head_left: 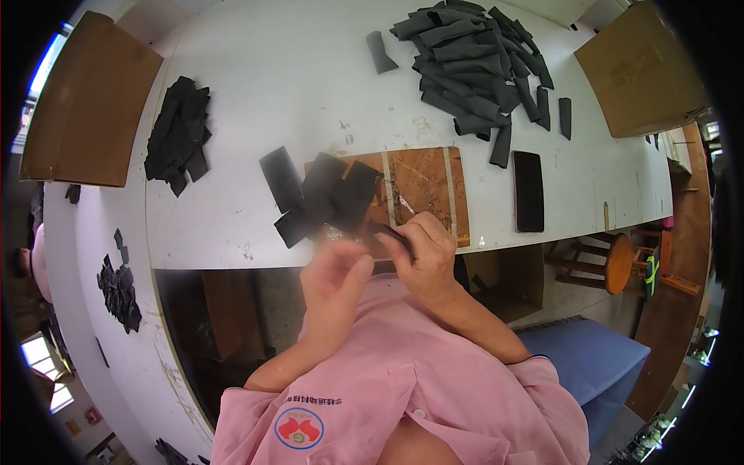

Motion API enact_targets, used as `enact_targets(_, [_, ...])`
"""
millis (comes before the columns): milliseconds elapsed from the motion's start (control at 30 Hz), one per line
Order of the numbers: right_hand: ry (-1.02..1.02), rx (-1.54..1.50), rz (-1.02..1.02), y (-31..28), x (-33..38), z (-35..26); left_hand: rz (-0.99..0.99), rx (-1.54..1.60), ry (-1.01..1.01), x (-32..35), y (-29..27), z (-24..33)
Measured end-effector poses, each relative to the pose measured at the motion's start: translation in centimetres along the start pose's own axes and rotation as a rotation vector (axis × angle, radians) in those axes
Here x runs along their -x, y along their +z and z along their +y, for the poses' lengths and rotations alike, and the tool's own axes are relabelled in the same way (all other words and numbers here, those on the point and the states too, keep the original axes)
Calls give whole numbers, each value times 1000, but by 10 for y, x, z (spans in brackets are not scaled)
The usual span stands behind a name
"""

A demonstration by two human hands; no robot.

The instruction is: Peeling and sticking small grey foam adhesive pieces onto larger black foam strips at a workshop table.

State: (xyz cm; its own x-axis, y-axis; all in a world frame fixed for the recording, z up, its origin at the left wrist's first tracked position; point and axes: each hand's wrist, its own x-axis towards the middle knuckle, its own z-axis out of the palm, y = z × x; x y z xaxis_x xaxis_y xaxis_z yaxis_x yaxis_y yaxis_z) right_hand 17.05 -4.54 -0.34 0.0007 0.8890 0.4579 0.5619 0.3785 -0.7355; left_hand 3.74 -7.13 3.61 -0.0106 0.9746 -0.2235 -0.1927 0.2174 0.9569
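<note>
On the chest of the pink shirt (465, 395), small dark lettering sits above a round, blue-ringed badge (299, 428). The right hand (426, 252) pinches a dark piece (393, 233) over the near edge of a wooden board (418, 178). The blurred left hand (337, 275) is loosely curled beside it; I cannot tell whether it grips anything. Flat black pieces (341, 190) partly cover the board. Farther back on the white tabletop (271, 85) lie a heap of grey tubes (473, 66), a smaller black pile (180, 132) and a phone (529, 191).
</note>
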Motion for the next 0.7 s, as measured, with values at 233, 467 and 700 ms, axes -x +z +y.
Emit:
enact_targets(233, [-170, 110, -56, 0, 0, 4, -28, 112, -101, -9, 5, 7])
enact_targets(467, [-245, 206, -65, 1, 1, 5, -20, 99, -231, -13, 4, 7])
enact_targets(700, [-340, 344, -81, 2, 3, 7, 50, 109, -232, -15, 2, 2])
